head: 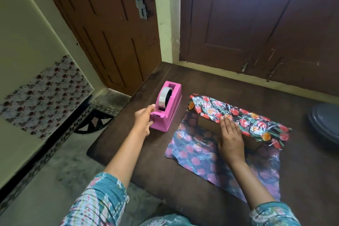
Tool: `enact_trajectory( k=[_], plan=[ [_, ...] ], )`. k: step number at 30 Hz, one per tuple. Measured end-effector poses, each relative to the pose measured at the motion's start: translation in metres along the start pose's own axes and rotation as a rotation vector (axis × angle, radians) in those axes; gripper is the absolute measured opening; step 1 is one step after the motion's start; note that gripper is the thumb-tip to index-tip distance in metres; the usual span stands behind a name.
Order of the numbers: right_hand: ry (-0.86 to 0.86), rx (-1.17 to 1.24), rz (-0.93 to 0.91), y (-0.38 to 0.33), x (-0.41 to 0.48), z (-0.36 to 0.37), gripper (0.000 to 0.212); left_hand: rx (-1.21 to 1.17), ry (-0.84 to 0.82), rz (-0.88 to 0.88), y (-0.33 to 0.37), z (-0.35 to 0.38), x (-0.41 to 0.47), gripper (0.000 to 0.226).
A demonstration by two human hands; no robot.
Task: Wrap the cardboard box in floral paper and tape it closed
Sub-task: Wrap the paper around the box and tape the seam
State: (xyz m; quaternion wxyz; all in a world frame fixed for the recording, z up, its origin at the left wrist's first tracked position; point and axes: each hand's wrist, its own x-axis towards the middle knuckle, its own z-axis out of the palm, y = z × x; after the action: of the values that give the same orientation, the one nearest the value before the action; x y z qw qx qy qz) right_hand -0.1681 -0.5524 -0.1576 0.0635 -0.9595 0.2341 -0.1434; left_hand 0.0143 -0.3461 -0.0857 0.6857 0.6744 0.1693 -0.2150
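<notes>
A cardboard box [209, 124] lies on the dark table, its top and far side covered by glossy floral paper [244, 117]. The same sheet spreads flat toward me, dull underside up. My right hand [230, 137] lies flat with straight fingers on the paper's edge over the box's near side, pressing it down. A pink tape dispenser [167, 108] with a roll of clear tape stands to the left of the box. My left hand [144, 121] is at the dispenser's near left end, fingers curled around its front by the cutter.
The dark brown table [183, 180] ends at its left edge by the dispenser, with the floor below. A grey round lid or dish [324, 123] sits at the right edge. Two brown doors and a cream wall stand behind the table.
</notes>
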Motion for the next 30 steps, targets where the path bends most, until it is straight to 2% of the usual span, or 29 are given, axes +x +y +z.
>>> enact_trajectory(
  k=[4, 11, 15, 20, 24, 27, 29, 30],
  plan=[
    [0.004, 0.019, 0.005, -0.001, 0.000, 0.001, 0.072, 0.195, -0.009, 0.110, -0.012, -0.011, 0.004, 0.016],
    [0.009, 0.023, 0.006, -0.001, 0.000, 0.002, 0.072, 0.308, -0.064, -0.001, -0.014, -0.022, 0.013, 0.005],
    [0.050, 0.008, -0.009, 0.001, 0.000, 0.006, 0.073, 0.372, -0.024, 0.021, -0.018, -0.019, 0.017, 0.008],
    [0.139, -0.022, -0.031, 0.004, -0.001, 0.007, 0.054, 0.446, 0.028, 0.084, -0.020, -0.013, 0.018, 0.018],
    [0.194, -0.035, -0.042, 0.008, -0.001, 0.013, 0.053, 0.605, 0.077, 0.120, -0.015, -0.010, 0.018, 0.012],
    [0.243, -0.034, -0.038, 0.008, 0.001, 0.018, 0.050, 0.895, 0.143, 0.131, -0.026, -0.030, 0.023, 0.008],
    [0.260, -0.031, -0.044, 0.007, 0.001, 0.018, 0.049, 0.890, 0.146, 0.092, -0.045, -0.052, 0.023, 0.008],
    [0.270, -0.034, -0.041, 0.006, 0.001, 0.017, 0.049, 0.817, 0.103, 0.109, -0.052, -0.058, 0.020, 0.017]
  ],
)
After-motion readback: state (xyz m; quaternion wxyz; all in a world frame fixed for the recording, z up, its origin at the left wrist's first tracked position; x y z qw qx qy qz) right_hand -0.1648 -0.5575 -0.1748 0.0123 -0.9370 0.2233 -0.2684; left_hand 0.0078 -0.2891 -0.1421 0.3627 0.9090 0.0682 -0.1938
